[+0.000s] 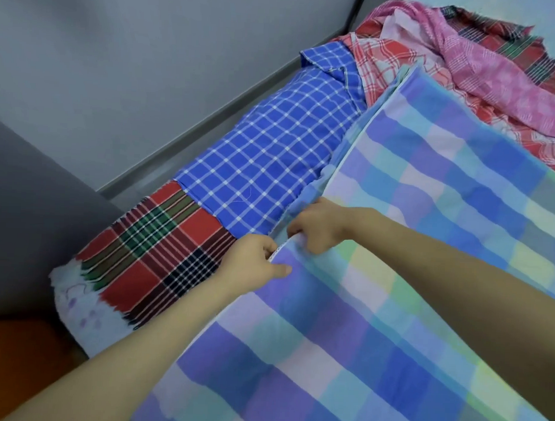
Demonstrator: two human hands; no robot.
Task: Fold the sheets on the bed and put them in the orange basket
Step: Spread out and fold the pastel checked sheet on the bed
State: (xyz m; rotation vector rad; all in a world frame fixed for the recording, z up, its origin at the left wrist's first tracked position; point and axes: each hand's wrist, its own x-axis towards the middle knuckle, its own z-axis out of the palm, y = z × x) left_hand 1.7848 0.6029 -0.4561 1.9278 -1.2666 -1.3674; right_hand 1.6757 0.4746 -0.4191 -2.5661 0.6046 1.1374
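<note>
Pastel checked sheet (394, 246) lies spread flat, just right of the folded blue checked sheet (262, 159). Its long edge runs alongside the blue one, pointing away from the person. Left hand (255, 263) and right hand (316, 227) are close together at the blue sheet's near end, both pinching the pastel sheet's corner with curled fingers.

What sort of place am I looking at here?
Probably a bedroom: a bed stands against a grey wall, with a blue checked sheet and a pastel checked sheet spread on it, and a heap of red and pink cloth at its far end.
</note>
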